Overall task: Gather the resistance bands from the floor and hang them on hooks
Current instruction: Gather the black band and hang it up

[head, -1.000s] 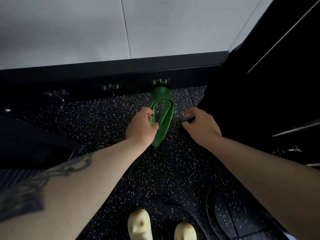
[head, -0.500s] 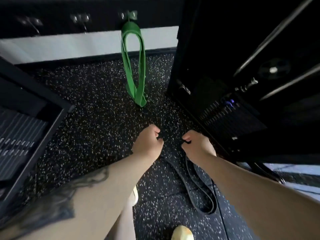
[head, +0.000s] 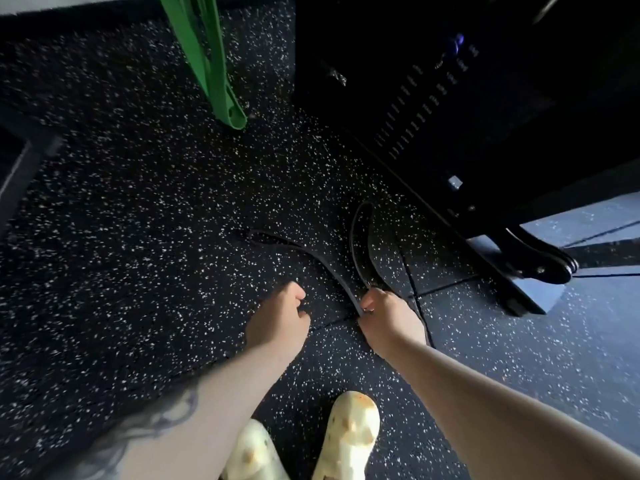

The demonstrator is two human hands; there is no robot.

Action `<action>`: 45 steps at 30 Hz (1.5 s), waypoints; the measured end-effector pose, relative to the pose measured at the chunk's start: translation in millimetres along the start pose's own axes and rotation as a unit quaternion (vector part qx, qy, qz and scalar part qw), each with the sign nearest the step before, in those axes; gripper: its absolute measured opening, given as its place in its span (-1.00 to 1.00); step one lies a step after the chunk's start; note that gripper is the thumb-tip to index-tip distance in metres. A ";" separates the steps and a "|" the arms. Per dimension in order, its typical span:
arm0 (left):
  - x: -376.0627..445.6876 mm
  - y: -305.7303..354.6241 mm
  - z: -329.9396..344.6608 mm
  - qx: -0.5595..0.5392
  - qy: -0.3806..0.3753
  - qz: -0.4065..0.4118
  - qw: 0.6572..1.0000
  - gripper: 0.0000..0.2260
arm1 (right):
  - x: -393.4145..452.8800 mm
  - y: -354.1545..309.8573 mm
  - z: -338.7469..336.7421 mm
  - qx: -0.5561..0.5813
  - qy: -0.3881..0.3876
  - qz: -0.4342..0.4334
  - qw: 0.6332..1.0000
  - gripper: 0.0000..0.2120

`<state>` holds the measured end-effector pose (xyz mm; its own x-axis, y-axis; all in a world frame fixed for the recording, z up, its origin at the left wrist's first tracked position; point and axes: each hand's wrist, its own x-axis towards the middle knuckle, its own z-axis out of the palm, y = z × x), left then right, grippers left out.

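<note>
Black band point(head: 304, 252) lay on the speckled floor point(head: 138, 237) just ahead of the person, a thin flat rubber strip in a loose loop: one limb ran left to a flattened end, the other arched up toward the machine base point(head: 450, 133) w/ a narrow curved bend. R hand point(head: 388, 320) had fingers curled round the strip where the two limbs met, pinching it at floor level; prob. gripped there so both limbs lift together. L hand point(head: 277, 320) sat just beside it, near the floor, fingers curled in, nothing visibly held; can't tell if a fingertip touched the band. It looked placed to take the left limb next, judging by its position.

Green band point(head: 207, 64) hung down at top of frame, wider, matte, folded flat at its lower end, which came down close to the floor; its hook was out of view, so that one looked done.

Floor was dark rubber tile w/ white flecks, seams visible near R hand. Machine base was black metal, slotted panel on its face, w/ a curved foot at right. Pale shoes point(head: 346, 434) at bottom edge, toes pointed toward the band.
</note>
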<state>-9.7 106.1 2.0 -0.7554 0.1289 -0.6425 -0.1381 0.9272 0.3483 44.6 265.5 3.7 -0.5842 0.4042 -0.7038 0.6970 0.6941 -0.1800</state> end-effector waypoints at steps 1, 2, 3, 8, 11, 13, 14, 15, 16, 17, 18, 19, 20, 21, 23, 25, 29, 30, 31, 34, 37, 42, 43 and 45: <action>4.3 -7.8 17.8 0.009 -0.009 -0.003 1.000 -0.76 | 8.8 10.5 14.5 -0.003 -0.006 0.006 1.000 -0.66; 9.2 -13.6 34.4 0.018 -0.014 -0.005 1.000 -0.75 | 17.2 20.9 28.3 -0.006 -0.016 0.013 1.000 -0.65; 14.5 -17.2 49.5 0.028 -0.018 -0.005 0.999 -0.75 | 24.6 31.1 41.3 -0.014 -0.027 0.019 0.999 -0.64; 53.6 -19.8 111.1 0.039 -0.006 0.023 0.999 -0.72 | 66.8 74.4 91.9 -0.038 -0.032 0.034 0.998 -0.62; 76.4 -18.8 139.2 0.041 -0.009 0.045 0.998 -0.72 | 94.7 89.6 115.7 -0.035 -0.016 0.047 0.998 -0.65; 88.0 -19.8 156.0 0.038 -0.019 0.060 0.997 -0.72 | 110.4 97.2 132.4 -0.032 -0.020 0.063 0.997 -0.65; 93.1 -21.5 163.8 0.040 -0.024 0.068 0.997 -0.72 | 117.5 100.7 140.6 -0.033 -0.023 0.072 0.997 -0.65; 98.0 -23.1 170.6 0.041 -0.028 0.076 0.996 -0.72 | 124.3 104.3 148.8 -0.036 -0.027 0.081 0.996 -0.65; 102.5 -25.0 176.2 0.040 -0.030 0.082 0.995 -0.72 | 130.0 107.6 156.8 -0.042 -0.030 0.088 0.995 -0.65; 106.6 -27.1 181.4 0.038 -0.032 0.083 0.995 -0.72 | 134.9 110.5 164.0 -0.052 -0.032 0.090 0.994 -0.65; 109.5 -29.4 185.6 0.036 -0.035 0.080 0.996 -0.72 | 138.1 112.7 169.8 -0.065 -0.030 0.091 0.993 -0.66; 111.8 -31.3 188.8 0.036 -0.039 0.079 0.995 -0.72 | 140.4 114.2 174.7 -0.077 -0.026 0.092 0.992 -0.67; 113.0 -32.0 190.2 0.036 -0.041 0.079 0.995 -0.72 | 141.6 114.8 177.6 -0.084 -0.022 0.092 0.992 -0.67; 113.3 -31.7 190.1 0.035 -0.044 0.082 0.995 -0.71 | 140.6 115.0 178.5 -0.084 -0.021 0.090 0.992 -0.68; 110.0 -30.7 185.3 0.028 -0.050 0.091 0.994 -0.71 | 133.3 111.3 175.2 -0.075 -0.025 0.081 0.994 -0.72; 100.9 -28.9 173.2 0.020 -0.063 0.097 0.993 -0.71 | 121.0 103.4 163.2 -0.054 -0.033 0.058 0.996 -0.78; 66.9 -17.1 130.0 -0.004 -0.094 0.095 0.991 -0.74 | 79.0 71.9 105.9 -0.004 -0.027 -0.011 1.000 -0.79; 54.1 -12.2 115.5 -0.011 -0.100 0.091 0.991 -0.74 | 64.4 59.8 86.9 0.006 -0.026 -0.028 0.999 -0.78; 40.1 -6.7 100.3 -0.019 -0.105 0.087 0.990 -0.75 | 48.8 47.0 68.0 0.020 -0.028 -0.039 0.999 -0.79; -4.4 13.0 50.8 -0.074 -0.115 0.084 0.987 -0.71 | 3.2 3.8 12.4 0.090 -0.026 -0.074 0.993 -0.83; -53.6 30.7 -10.1 -0.140 -0.104 0.096 0.980 -0.60 | -49.7 -43.6 -42.6 0.151 -0.008 -0.115 0.982 -0.88; -124.8 58.2 -124.4 -0.214 -0.035 0.146 0.965 -0.76 | -146.5 -99.4 -133.1 0.289 0.024 -0.146 0.946 -0.87; -137.2 62.8 -146.7 -0.214 -0.027 0.150 0.965 -0.78 | -163.4 -108.1 -151.9 0.328 0.032 -0.138 0.934 -0.87; -170.3 69.3 -186.8 -0.202 -0.017 0.152 0.967 -0.78 | -203.3 -121.0 -189.2 0.360 0.032 -0.119 0.925 -0.83</action>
<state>-10.3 82.7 263.1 -0.7799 0.3920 -0.4879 -0.1574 0.6317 0.7591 0.4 212.1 298.6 -0.7646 0.3408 -0.5471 0.6277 0.2007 -0.7522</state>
